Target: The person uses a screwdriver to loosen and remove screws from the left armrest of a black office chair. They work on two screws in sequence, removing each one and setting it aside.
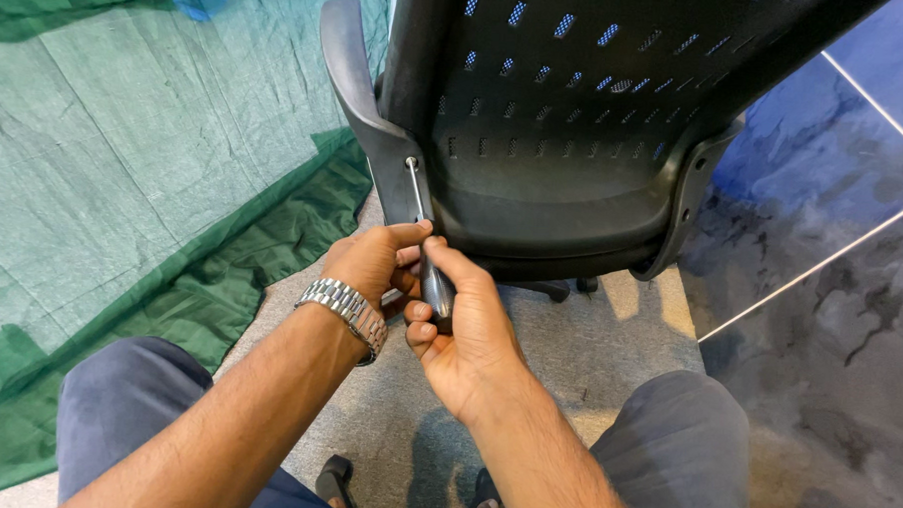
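Both hands meet on a screwdriver (427, 245) held against the left armrest bracket of a black office chair (566, 138). Its thin metal shaft runs up and slightly left from the hands, and its tip sits in a fastener hole on the armrest bracket (399, 172), just below where the curved armrest rises. The dark handle points down toward the person.

The right hand (464, 330) is closed around the handle, fingers curled over it and thumb laid along its upper side. The left hand (371, 261) is wrapped around the upper part of the tool where the shaft leaves the handle, its forefinger stretched across the top and touching the bracket's lower edge. A silver metal watch (347, 312) circles the left wrist.

The chair's perforated plastic backrest fills the top of the view, with the smooth underside of the seat shell below it and a second bracket on the right side. Part of the wheeled base (560, 286) shows just behind the hands.

The chair rests on a grey carpet (608, 350). Green mesh cloth (124, 172) covers the floor to the left, reaching the chair's left edge, and a dark blue marbled floor (830, 297) with thin pale lines lies to the right. The person's knees in dark blue trousers (126, 393) frame the bottom corners.
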